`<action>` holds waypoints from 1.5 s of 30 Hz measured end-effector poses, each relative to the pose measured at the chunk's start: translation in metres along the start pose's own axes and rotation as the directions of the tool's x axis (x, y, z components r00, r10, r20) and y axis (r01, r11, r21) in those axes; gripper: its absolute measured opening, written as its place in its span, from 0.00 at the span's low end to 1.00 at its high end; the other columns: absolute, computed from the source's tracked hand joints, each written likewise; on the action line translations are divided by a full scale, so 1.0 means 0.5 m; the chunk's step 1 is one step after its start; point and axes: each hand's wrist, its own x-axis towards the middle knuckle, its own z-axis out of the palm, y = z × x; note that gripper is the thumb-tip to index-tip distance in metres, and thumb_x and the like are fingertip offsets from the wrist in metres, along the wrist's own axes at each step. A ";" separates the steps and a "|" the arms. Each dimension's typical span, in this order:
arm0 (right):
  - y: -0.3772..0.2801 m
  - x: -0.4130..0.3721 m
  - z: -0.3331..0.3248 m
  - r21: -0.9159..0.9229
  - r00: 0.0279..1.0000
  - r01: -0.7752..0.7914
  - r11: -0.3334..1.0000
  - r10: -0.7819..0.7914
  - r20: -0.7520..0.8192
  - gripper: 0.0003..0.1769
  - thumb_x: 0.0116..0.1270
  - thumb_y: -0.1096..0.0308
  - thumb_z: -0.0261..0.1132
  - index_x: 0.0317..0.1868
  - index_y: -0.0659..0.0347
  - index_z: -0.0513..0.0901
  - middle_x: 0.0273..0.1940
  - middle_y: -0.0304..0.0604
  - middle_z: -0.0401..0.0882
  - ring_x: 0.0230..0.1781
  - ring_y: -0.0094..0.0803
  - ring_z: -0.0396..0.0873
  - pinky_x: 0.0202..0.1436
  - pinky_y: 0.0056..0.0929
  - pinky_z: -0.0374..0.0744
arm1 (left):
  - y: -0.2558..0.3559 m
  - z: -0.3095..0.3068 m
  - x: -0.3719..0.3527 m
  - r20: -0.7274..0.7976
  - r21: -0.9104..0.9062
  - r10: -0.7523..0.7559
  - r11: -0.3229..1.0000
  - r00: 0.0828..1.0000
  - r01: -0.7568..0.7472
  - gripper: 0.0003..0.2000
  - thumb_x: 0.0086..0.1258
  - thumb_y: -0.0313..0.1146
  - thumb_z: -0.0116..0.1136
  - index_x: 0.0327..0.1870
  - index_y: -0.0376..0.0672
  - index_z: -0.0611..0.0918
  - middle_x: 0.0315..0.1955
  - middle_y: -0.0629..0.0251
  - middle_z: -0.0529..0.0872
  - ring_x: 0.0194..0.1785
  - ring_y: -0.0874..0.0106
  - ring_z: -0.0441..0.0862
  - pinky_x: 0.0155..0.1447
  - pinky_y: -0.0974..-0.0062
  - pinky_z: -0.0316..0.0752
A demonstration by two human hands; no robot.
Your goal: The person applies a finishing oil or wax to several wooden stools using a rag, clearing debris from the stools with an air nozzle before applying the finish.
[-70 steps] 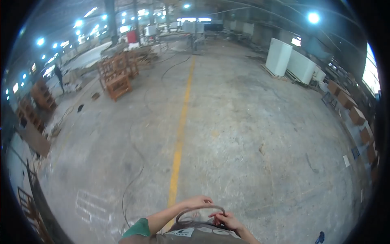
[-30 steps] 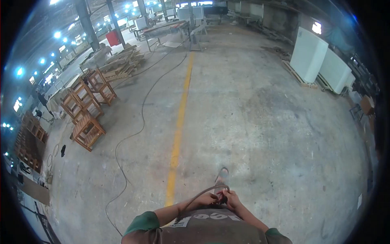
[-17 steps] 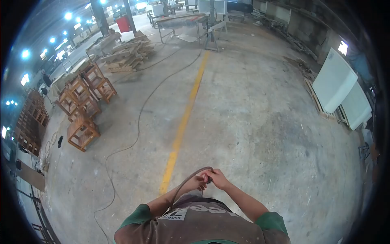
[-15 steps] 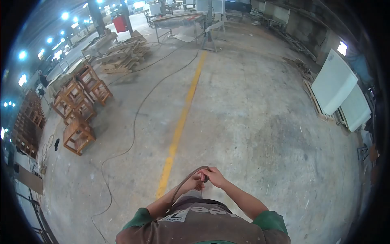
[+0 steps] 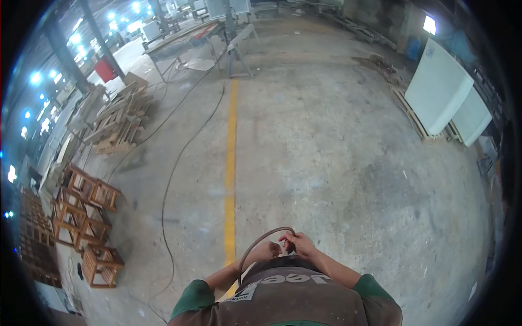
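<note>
A brown hose arches up from beside my torso and ends at my right hand, whose fingers are closed round its end, where a small dark fitting shows. Close by on the left is my left hand, held in front of my waist with its fingers curled; what it touches is too small to make out. Both hands are near each other, just above the dark shirt.
Wooden stools stand at the left, below a pile of wooden pallets. A yellow line and a long hose run along the floor. White panels lean at the right; a metal stand is ahead.
The view has turned, so the yellow line is more upright and the stools sit lower left. My hands have drawn slightly apart, and the hose arch stands wider.
</note>
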 end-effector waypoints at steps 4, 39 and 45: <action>-0.131 0.204 -0.106 -0.057 0.995 0.099 0.993 -0.100 -0.022 0.21 0.78 0.56 0.57 0.46 0.68 0.84 0.25 0.35 0.78 0.28 0.24 0.77 0.37 0.25 0.75 | -0.075 -0.139 0.243 0.137 0.003 -0.055 0.998 0.989 0.055 0.11 0.63 0.35 0.60 0.40 0.39 0.86 0.29 0.59 0.88 0.35 0.70 0.85 0.40 0.67 0.77; -2.067 1.854 -0.700 -0.851 0.453 0.381 -0.362 -0.729 0.513 0.12 0.59 0.67 0.72 0.43 0.56 0.83 0.33 0.37 0.79 0.39 0.36 0.77 0.57 0.41 0.67 | 0.715 -2.046 1.826 0.078 -0.818 0.278 0.566 0.957 -0.098 0.14 0.78 0.35 0.51 0.51 0.30 0.79 0.25 0.64 0.82 0.28 0.73 0.82 0.34 0.77 0.77; -2.344 2.176 -0.834 -0.736 0.406 0.490 -0.467 -0.624 0.667 0.19 0.53 0.65 0.74 0.45 0.59 0.83 0.32 0.37 0.78 0.40 0.36 0.78 0.48 0.38 0.72 | 0.810 -2.313 2.106 -0.060 -0.774 0.218 0.607 0.974 -0.183 0.14 0.77 0.34 0.51 0.53 0.31 0.79 0.24 0.63 0.82 0.28 0.73 0.82 0.34 0.76 0.77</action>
